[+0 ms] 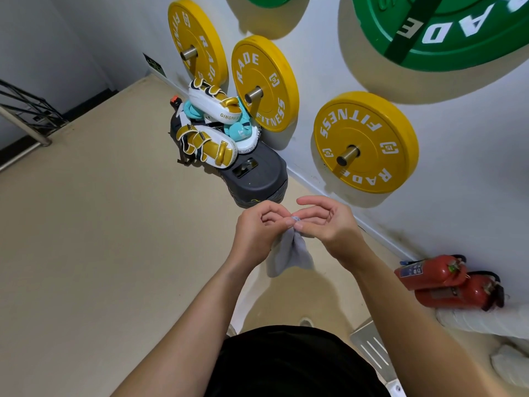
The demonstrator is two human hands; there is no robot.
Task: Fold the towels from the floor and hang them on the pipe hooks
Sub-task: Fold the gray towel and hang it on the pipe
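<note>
A small grey towel [289, 255] hangs in front of me, bunched at its top. My left hand [257, 227] and my right hand [326, 222] meet at that top edge and both pinch it, near a small white tag between the fingertips. The towel's lower part dangles free above the beige floor. On the white wall ahead, metal pegs [347, 156] stick out of the centres of yellow weight plates [363, 141]. More white cloth [512, 368] lies at the bottom right, partly cut off by the frame edge.
Two red fire extinguishers [446, 282] lie by the wall on the right. A dark stack of plates [257, 179] with white-and-gold boxing pads [211, 147] stands against the wall ahead. A green plate [446, 30] hangs top right. A metal railing [25, 116] stands far left.
</note>
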